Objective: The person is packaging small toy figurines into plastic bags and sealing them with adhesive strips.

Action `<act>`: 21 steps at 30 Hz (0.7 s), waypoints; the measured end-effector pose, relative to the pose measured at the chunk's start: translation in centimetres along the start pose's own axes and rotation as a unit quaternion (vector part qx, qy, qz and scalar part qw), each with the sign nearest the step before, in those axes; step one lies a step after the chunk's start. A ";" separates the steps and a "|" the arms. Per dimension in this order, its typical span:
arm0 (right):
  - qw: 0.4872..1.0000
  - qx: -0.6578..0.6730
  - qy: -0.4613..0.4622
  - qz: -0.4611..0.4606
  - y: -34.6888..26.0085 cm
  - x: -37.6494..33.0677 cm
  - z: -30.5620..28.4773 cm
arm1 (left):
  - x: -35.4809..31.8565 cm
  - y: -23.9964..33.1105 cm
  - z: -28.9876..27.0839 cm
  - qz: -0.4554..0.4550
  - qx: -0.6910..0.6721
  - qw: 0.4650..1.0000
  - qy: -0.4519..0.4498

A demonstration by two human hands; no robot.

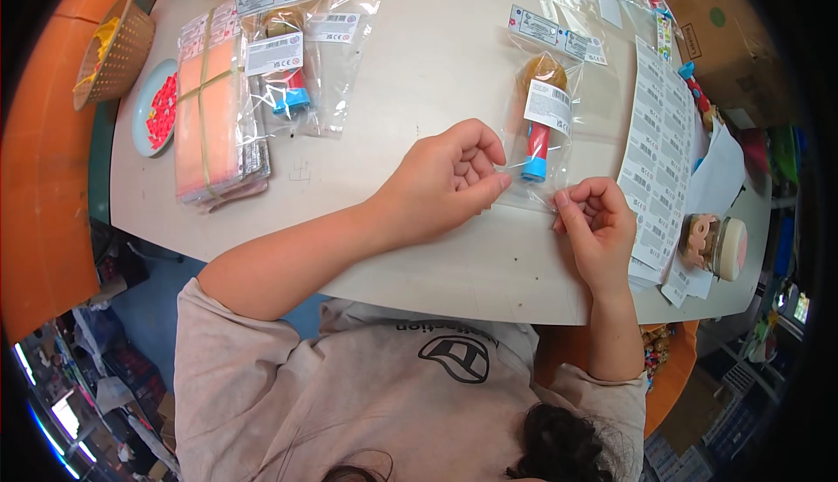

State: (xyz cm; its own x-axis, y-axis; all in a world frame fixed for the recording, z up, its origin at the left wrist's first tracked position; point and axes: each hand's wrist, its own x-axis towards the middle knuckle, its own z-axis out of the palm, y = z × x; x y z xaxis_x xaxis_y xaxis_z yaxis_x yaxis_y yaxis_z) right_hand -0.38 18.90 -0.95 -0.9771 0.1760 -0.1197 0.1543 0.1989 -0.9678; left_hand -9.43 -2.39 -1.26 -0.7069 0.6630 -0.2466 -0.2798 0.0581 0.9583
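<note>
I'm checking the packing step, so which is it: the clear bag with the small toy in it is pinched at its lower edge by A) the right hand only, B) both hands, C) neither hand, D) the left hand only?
B: the left hand and the right hand each pinch the bottom edge of the clear bag, which lies flat on the table.

Pale rounded table; orange floor at left; cardboard box far right
</note>
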 end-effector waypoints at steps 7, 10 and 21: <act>1.000 -0.014 -0.004 -0.008 0.0 -0.1 -0.1 | 0.0 -0.2 -0.1 0.005 0.026 1.000 -0.009; 1.000 -0.021 -0.003 -0.008 0.0 -0.1 -0.1 | 0.0 -0.2 -0.1 0.009 0.041 0.999 -0.012; 0.999 -0.044 -0.009 0.002 0.0 -0.2 -0.2 | -0.1 -0.7 0.0 0.040 0.038 0.998 -0.003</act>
State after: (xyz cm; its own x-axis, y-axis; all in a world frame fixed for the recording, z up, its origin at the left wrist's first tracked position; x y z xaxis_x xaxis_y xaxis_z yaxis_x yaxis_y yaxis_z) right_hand -0.15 19.07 -0.93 -0.9790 0.1594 -0.1273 0.1688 0.2826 -0.9443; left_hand -9.12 -2.47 -1.90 -0.7206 0.6727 -0.1679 -0.1717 0.0614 0.9832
